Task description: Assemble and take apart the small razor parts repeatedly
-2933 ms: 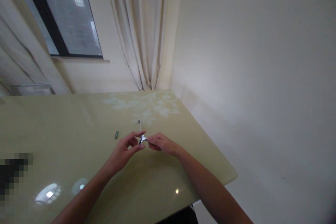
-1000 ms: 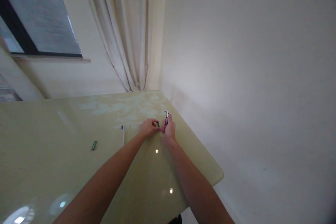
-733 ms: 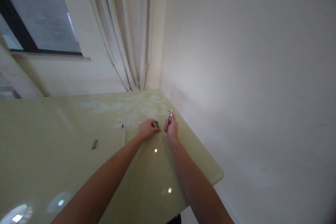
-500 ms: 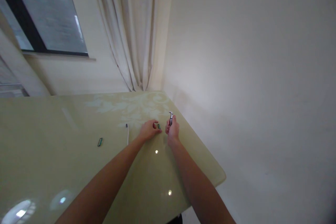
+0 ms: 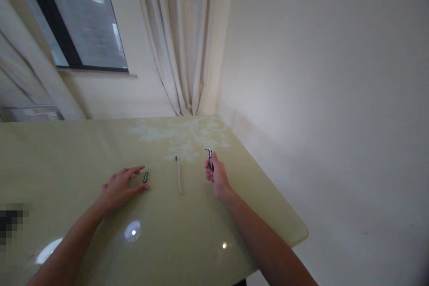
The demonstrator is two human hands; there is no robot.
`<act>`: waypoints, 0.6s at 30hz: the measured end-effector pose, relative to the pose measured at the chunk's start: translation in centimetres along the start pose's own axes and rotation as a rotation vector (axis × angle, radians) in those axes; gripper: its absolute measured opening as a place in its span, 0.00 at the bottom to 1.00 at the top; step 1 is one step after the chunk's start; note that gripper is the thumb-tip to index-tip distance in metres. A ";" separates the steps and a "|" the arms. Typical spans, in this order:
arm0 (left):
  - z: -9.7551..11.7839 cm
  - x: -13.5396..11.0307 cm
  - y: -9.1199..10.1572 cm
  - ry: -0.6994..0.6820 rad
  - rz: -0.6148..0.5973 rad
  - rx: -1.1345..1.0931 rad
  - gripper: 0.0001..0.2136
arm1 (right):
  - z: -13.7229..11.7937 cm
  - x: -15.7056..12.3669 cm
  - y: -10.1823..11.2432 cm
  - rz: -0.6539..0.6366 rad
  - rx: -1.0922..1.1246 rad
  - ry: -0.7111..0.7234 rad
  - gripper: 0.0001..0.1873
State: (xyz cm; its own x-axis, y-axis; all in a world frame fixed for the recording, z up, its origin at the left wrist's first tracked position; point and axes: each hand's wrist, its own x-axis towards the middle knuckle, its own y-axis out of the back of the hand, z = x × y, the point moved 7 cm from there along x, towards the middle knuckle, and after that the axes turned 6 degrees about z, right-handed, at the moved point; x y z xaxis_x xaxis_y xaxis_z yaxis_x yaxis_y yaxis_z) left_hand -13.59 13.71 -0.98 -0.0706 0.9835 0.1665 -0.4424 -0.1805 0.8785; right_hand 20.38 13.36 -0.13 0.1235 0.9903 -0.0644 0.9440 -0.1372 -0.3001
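Note:
My right hand (image 5: 217,178) is closed around a small razor handle (image 5: 210,159), whose silver head sticks up above my fingers over the table's right part. My left hand (image 5: 118,187) lies low over the table (image 5: 187,228) at the left, fingers stretched and apart. Its index finger and thumb reach on either side of a small green cartridge (image 5: 145,177) lying on the glass. I cannot tell whether they touch it. A thin white stick with a dark tip (image 5: 178,174) lies on the table between my two hands.
The glossy yellow-green table has a pale floral print at the back and a rounded corner at the front right. A cream wall runs along its right side. A curtain (image 5: 181,35) hangs in the corner, and a window (image 5: 83,18) is at the back left.
My left hand has left the right hand and swung left to the green cartridge on the table. The small green piece it pinched before is no longer visible. The right hand still holds the razor handle.

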 end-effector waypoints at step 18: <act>12.0 -4.6 1.0 -0.295 0.164 -0.697 0.17 | 0.4 -4.4 -3.4 -0.350 -0.232 -0.025 0.24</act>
State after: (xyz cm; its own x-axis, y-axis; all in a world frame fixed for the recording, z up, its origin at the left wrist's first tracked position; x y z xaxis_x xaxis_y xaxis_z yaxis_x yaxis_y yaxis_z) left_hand -2.99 8.84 4.52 0.0143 0.8834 0.4684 -0.9142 -0.1782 0.3641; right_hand 16.46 9.42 0.81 -0.2217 0.9749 -0.0210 0.9719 0.2192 -0.0857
